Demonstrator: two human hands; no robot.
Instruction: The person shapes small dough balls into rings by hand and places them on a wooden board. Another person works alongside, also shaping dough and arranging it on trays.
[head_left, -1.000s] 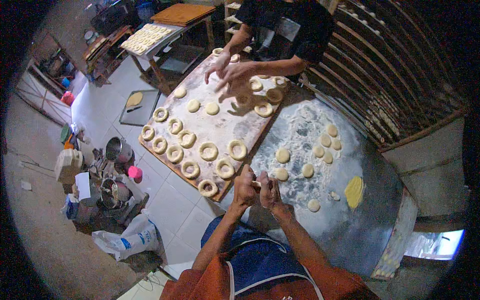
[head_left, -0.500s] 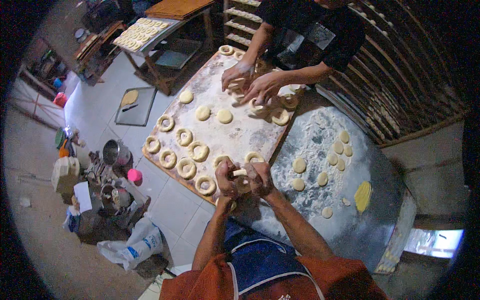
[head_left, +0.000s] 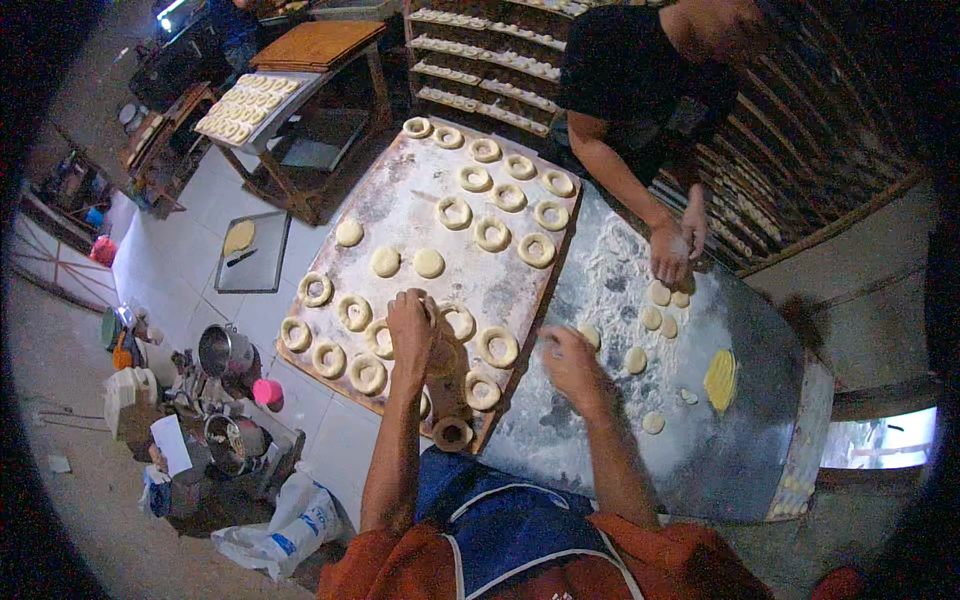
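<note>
My left hand (head_left: 412, 325) is over the floured wooden board (head_left: 370, 215), its fingers bent together and pointing away from me. Whatever it may hold is hidden. Dough rings lie on either side of it: one ring (head_left: 457, 322) to its right, and another (head_left: 379, 339) partly covered on its left. Beyond its fingertips are flat dough rounds (head_left: 428, 263). My right hand (head_left: 575, 365), slightly blurred, hovers at the metal tabletop's left edge with fingers apart. Close to its fingertips sits a dough round (head_left: 591, 336). A shaded ring (head_left: 452, 433) lies at the board's near corner.
Across the metal table (head_left: 640, 440) a co-worker's hands (head_left: 675, 250) touch small dough rounds (head_left: 660, 293). A yellow dough slab (head_left: 720, 380) lies at right. Racks of dough (head_left: 485, 60) stand behind. Pots (head_left: 225, 350) and a plastic bag (head_left: 285, 525) are on the left floor.
My hands have parted: the left moved left over the board, the right went right to the metal table. The co-worker's hands left the board for the rounds at right. The view has shifted.
</note>
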